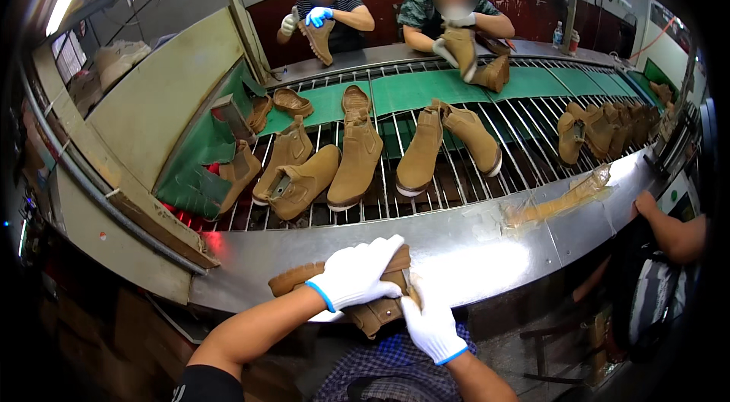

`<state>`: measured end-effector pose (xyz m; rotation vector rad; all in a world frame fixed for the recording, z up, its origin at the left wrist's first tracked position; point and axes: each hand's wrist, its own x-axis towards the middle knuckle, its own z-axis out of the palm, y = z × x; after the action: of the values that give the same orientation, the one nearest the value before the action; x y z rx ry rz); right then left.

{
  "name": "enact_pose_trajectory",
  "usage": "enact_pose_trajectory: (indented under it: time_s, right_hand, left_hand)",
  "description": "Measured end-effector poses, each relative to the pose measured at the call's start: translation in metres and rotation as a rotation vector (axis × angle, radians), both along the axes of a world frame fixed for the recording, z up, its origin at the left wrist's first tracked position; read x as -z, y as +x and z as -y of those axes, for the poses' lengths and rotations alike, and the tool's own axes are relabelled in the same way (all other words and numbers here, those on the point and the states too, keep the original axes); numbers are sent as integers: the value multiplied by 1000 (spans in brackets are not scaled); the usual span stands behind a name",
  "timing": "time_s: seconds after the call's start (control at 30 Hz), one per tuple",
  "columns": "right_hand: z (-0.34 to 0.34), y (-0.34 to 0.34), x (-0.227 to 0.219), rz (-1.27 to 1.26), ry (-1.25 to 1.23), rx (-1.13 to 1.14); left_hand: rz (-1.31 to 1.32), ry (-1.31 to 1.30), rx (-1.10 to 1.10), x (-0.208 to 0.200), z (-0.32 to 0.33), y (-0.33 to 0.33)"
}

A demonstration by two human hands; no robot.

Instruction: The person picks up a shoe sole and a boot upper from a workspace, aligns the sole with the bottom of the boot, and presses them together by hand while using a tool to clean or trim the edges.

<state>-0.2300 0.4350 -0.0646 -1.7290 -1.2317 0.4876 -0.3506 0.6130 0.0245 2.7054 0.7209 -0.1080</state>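
A tan boot (372, 317) lies tilted at the near edge of the metal ledge, its brown ridged sole (293, 279) toward the left. My left hand (356, 274), in a white knit glove with a blue cuff, is wrapped over the boot from above. On the boot's right side, my gloved right hand (432, 320) grips its edge with thumb and fingers. Both palms hide much of the boot, so I cannot tell what the right fingertips pinch. Beyond the ledge, several tan ankle boots stand or lie on the metal bars, the nearest being one boot (356, 163) standing toe toward me.
The steel ledge (471, 250) carries a strip of brown tape (563, 201). A green belt (426, 89) runs behind the bars, with more boots (601, 128) at right. Two people work across the line, each handling a boot. Another person's arm (673, 231) is at right.
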Motion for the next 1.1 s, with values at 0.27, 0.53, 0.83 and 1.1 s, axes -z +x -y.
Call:
enact_pose_trajectory:
  time_s: [0.27,0.53,0.83,1.1]
  right_hand:
    - [23,-27,-87,405,-352,-250]
    - [15,18,-25,-13,-221,-103]
    - [32,90,-6,495,-362,57]
    - [-85,76,10,256,168,-67]
  left_hand:
    - [118,189,105,15,3,-9]
    - [182,204,145,6,-1,-3]
    - [529,202,-44,-23,-1,-82]
    - [507,-192,-710,80,26,-222]
